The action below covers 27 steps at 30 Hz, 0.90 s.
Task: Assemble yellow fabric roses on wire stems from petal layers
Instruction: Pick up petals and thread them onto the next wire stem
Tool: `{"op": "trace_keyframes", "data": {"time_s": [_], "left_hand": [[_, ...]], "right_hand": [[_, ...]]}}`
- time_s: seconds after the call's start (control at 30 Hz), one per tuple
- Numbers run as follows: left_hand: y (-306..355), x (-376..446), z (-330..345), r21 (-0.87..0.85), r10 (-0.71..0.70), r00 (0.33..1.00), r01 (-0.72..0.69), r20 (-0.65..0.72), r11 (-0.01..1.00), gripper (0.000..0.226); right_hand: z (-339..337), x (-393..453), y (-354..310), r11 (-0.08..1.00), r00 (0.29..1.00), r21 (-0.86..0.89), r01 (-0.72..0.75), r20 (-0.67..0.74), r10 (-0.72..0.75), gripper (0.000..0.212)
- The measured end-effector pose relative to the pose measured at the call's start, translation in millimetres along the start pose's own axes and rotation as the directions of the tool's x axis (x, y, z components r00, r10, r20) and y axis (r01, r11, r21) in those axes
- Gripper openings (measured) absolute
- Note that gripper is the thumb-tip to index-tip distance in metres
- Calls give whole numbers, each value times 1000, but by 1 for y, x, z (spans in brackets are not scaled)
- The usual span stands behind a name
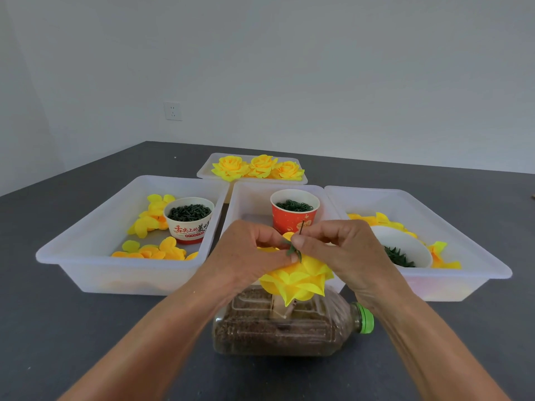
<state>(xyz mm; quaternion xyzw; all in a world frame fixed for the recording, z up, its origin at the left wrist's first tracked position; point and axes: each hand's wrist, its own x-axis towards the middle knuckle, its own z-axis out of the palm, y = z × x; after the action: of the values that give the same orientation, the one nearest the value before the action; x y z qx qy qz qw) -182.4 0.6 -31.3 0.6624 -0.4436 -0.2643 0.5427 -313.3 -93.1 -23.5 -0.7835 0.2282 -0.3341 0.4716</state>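
Above a dark grey table (86, 328), a person's 2 bare hands meet over a half-built yellow fabric rose (298, 280). Its petals face down and its underside faces up. The left hand (246, 256) has its fingers curled around the upper side of the petal layers, holding the flower from the left. The right hand (338, 250) pinches at the centre of the flower, thumb and forefinger closed on a small green calyx piece (293, 250), where a thin dark wire stem (301, 227) pokes upward between the fingertips.

Directly under the rose lies a clear plastic bottle (278, 328) on its side, filled with brown granules, its green cap (365, 317) pointing right. A pale upright post rises from the bottle into the flower; how it joins cannot be seen.

Behind the hands sit 4 translucent white trays. The left tray (72, 256) holds loose yellow and orange petal layers (153, 221) and a white paper cup (189, 219) with red lettering, full of small dark green parts. The middle tray (246, 204) holds a red paper cup (294, 211) of dark green rings. The right tray (477, 256) holds more yellow petals (376, 219) and a tilted white bowl (405, 244) of green pieces. The far tray (205, 172) carries 3 finished yellow roses (257, 167) in a row. A white wall socket (173, 111) sits on the grey wall.
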Motion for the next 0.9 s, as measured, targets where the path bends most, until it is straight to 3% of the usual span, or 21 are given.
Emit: {"op": "trace_keyframes", "data": {"time_s": [0.17, 0.37, 0.6, 0.73, 0.9], "left_hand": [[2, -5, -9, -49, -36, 996, 40, 83, 998, 28], [5, -6, -13, 0, 47, 999, -47, 10, 999, 24], [8, -3, -8, 293, 222, 974, -197, -53, 936, 22], [14, -3, -7, 439, 258, 966, -232, 0, 868, 14], [20, -2, -4, 598, 278, 959, -258, 61, 759, 3]], "right_hand": [[-3, 6, -8, 979, 999, -201, 35, 25, -31, 16], [-4, 11, -13, 928, 991, -365, 71, 131, -24, 12], [-4, 6, -10, 975, 992, -222, -30, 111, 56, 9], [-1, 2, -3, 973, 996, -224, -61, 45, 73, 4], [-3, 6, -9, 967, 993, -245, -63, 79, 84, 5]]}}
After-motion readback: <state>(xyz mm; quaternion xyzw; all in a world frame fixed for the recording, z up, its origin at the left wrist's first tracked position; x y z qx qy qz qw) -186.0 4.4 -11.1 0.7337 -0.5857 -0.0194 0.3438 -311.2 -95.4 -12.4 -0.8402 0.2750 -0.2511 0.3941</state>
